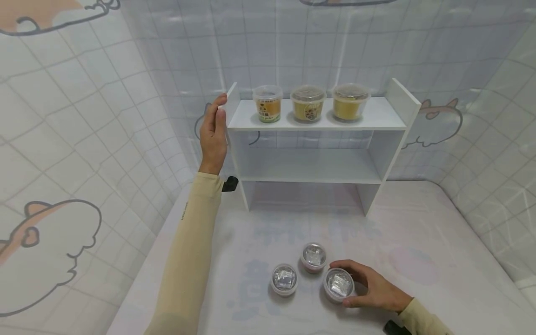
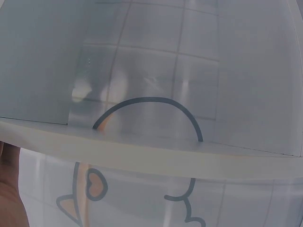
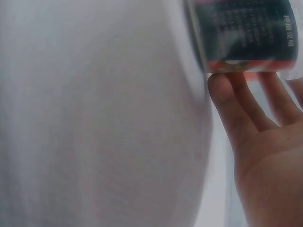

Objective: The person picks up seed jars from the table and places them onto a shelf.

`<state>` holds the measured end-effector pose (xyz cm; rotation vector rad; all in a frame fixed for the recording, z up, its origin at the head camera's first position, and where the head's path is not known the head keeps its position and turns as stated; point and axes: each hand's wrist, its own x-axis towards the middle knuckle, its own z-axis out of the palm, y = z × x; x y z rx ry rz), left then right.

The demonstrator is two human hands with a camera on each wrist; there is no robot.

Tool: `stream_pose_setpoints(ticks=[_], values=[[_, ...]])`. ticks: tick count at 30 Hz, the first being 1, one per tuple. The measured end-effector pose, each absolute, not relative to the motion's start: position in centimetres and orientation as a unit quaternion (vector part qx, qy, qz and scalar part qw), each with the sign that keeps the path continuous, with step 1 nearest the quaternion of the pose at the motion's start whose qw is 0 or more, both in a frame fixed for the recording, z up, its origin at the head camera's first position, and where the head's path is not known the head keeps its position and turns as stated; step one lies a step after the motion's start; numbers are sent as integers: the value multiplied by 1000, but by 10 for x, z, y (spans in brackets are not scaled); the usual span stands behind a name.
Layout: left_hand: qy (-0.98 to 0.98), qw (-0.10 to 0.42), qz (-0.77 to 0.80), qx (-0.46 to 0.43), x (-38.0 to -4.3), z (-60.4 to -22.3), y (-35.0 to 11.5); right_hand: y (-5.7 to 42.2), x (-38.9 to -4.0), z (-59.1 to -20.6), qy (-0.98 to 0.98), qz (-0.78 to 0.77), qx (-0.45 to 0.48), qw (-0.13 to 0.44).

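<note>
My left hand rests along the left side panel of a white two-tier shelf, fingers mostly straight near its top edge. Only part of that hand shows in the left wrist view. At the front of the table, my right hand holds a small lidded plastic cup with thumb and fingers around its side. A dark green and red label wraps this cup in the right wrist view. Two similar cups stand beside it, a left cup and a farther cup, silvery packets visible under their lids.
On the upper shelf board stand three yellow-labelled tubs: a left tub, a middle tub and a right tub. A white cloth covers the table. Tile-patterned sheets with cartoon animals hang around it.
</note>
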<state>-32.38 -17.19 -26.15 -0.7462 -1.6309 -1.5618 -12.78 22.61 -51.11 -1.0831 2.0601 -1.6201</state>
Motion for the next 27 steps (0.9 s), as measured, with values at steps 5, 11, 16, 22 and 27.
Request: stream_pose_setpoints(ticks=[5,11,16,22,27], values=[[-630,376,-611,-296,-323,-261,-171,229,-129,-509,726,-560,-369,151],[-633,377,-609,-293,-324,-261,-171,231,-131,-508,735,-551,-373,131],[-634,378,-607,-293,-325,-263,-173,233,-133,-506,745,-546,-365,117],[-627,378,-610,-303,-327,-264,-173,236,-134,-500,754,-543,-356,100],[-626,375,-613,-303,-326,-263,-173,240,-137,-494,768,-538,-336,91]])
